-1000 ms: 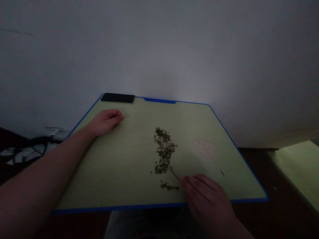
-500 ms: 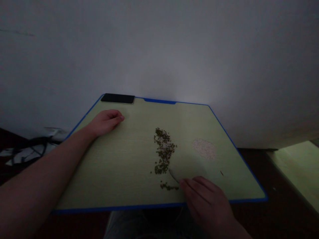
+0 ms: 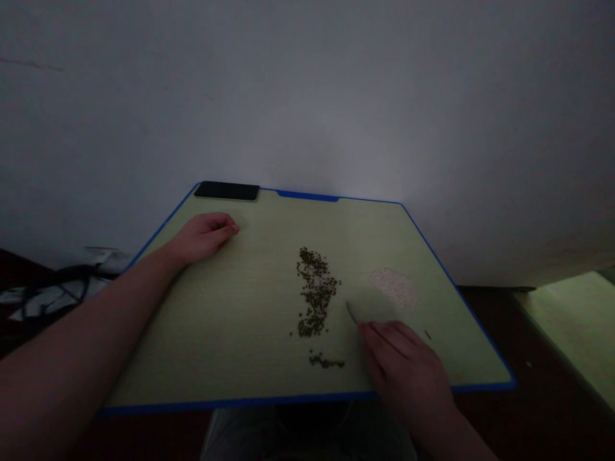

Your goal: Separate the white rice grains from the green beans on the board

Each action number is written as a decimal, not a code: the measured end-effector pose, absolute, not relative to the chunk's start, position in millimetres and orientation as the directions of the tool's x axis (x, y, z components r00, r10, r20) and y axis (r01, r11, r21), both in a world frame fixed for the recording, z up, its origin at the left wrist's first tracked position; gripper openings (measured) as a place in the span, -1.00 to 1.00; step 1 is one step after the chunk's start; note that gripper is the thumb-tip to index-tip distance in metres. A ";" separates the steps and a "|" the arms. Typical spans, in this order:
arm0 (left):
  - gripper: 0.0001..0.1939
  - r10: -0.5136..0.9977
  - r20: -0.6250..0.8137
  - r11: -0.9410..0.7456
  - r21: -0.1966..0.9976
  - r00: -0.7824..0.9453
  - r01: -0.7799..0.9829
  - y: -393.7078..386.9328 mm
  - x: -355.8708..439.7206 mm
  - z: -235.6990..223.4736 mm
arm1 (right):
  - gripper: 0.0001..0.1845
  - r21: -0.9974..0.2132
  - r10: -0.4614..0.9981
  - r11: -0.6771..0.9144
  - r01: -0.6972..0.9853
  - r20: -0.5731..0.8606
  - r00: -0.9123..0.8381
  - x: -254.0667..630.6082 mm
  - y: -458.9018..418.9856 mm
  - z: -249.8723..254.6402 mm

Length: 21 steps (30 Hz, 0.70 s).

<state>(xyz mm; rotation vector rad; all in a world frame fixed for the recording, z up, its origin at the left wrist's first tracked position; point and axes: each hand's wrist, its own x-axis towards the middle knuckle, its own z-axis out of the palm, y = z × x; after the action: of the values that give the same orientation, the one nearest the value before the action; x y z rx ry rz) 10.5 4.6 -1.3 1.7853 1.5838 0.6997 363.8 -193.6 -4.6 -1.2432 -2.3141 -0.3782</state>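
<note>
My right hand (image 3: 406, 358) is closed around a thin, slightly curved tool (image 3: 352, 312); most of it is hidden by my fingers, so its exact kind does not show. Its tip points at the gap between a pile of small green beans (image 3: 318, 299) mixed with pale grains and a separate patch of pale grains (image 3: 394, 287). A short row of green beans (image 3: 327, 362) lies nearer the front edge. My left hand (image 3: 206, 235) rests on the tabletop at the far left, fingers curled in, with nothing seen in them.
The pale tabletop (image 3: 230, 333) has a blue rim. A black phone (image 3: 227, 191) lies at its back left corner, against the wall (image 3: 307, 96). A small dark sliver (image 3: 427, 334) lies right of my right hand. Dark cables (image 3: 57, 282) are off to the left.
My right hand and the thin tool have moved up and to the right, away from the green bean pile. My left hand stays in place.
</note>
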 end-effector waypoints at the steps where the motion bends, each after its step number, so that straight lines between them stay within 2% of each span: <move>1: -0.76 0.991 -0.024 -0.069 0.759 0.133 0.647 5.0 10.4 -1.4 | -0.69 0.016 0.704 0.537 0.843 0.543 -0.458 365.3 -193.1 -3.8; 11: -0.74 0.992 -0.024 -0.065 0.744 0.123 0.665 3.0 14.0 2.8 | -0.68 -0.041 0.597 0.723 0.690 0.540 -0.593 353.5 -206.7 -3.4; 16: -0.74 0.992 -0.022 -0.068 0.744 0.127 0.665 2.0 15.2 4.5 | -0.68 -0.036 0.613 0.697 0.716 0.547 -0.570 348.3 -201.7 -3.9; 21: -0.74 0.991 -0.020 -0.072 0.742 0.129 0.667 5.0 10.8 -0.6 | -0.66 0.025 0.689 0.572 0.820 0.528 -0.496 362.2 -188.2 -6.5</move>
<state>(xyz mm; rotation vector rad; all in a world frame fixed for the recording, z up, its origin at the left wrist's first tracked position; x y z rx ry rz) 10.8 5.0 -0.6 1.8061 1.6003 0.6891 362.2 -188.2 -6.5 -1.2099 -2.3394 -0.3775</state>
